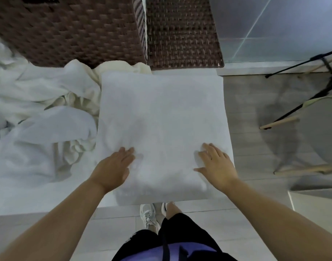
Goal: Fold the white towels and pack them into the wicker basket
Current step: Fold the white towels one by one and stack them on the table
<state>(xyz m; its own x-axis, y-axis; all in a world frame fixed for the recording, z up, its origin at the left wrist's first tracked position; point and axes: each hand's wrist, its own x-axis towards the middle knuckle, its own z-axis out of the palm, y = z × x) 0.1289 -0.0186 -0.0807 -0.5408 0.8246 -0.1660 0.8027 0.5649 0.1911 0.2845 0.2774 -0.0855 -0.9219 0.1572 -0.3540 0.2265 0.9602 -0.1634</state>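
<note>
Left hand (113,167), right hand (217,162) flat on towel (161,113) — folded, smooth

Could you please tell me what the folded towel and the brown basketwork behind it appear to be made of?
The folded towel looks like soft, matte white terry cloth: it wrinkles gently near its front edge, though blur hides any pile. The brown basketwork looks like wicker or rattan-style strips, given its checkered weave; natural or synthetic, I cannot tell.

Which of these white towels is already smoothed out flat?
The flat towel under the left hand and right hand; the towel heap to its left lies crumpled.
</note>
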